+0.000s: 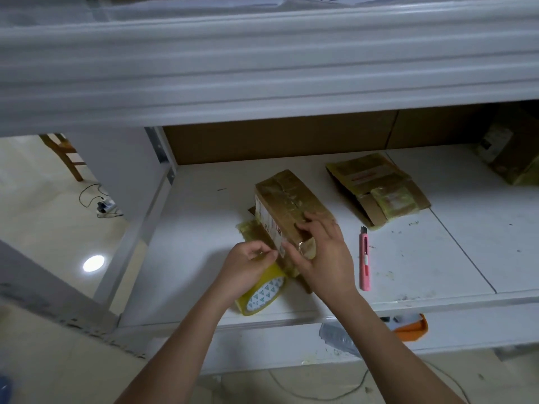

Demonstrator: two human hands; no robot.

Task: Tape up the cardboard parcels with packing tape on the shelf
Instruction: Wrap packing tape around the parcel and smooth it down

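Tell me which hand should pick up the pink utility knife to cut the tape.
Right. The right hand rests on the brown cardboard parcel, just beside the pink utility knife lying to its right. The left hand is pinching tape over the yellow packing tape roll, farther away.

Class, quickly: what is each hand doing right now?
Left hand: fingers pinched shut on the tape end, above the tape roll.
Right hand: open, pressing the cardboard parcel.

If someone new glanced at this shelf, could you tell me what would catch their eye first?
Probably the two hands, left hand and right hand, working on the small cardboard parcel at the shelf's middle. Next, the yellow tape roll under the left hand, and the pink utility knife lying right of the parcel.
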